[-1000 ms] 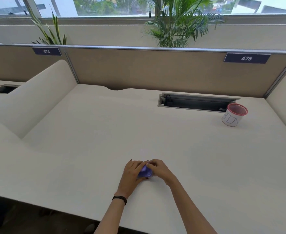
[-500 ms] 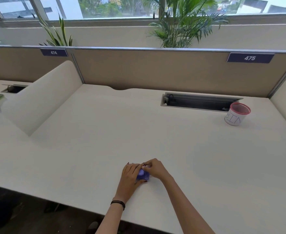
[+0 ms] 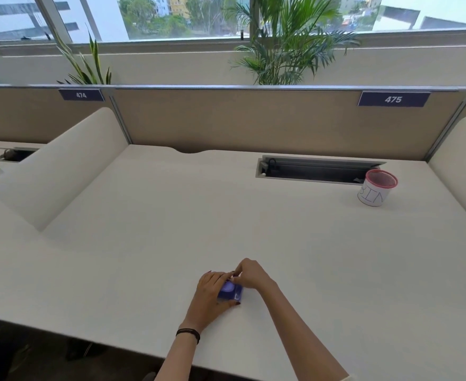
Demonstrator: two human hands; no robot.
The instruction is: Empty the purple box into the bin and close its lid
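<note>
Purple box [image 3: 230,291] low on worktop [image 3: 171,215], your left hand [image 3: 209,294] cupping it, right hand [image 3: 251,274] pinching far edge (lid, likely). Bin [image 3: 374,188] far off, forward-right: right hand nearer.

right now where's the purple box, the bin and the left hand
purple box [image 3: 230,291], head view, on its visible top face between the hands
bin [image 3: 372,196], head view, on its white side wall with the lettering
left hand [image 3: 211,294], head view, on the back of the hand

Both hands [image 3: 227,287] on purple box [image 3: 230,290]
</note>
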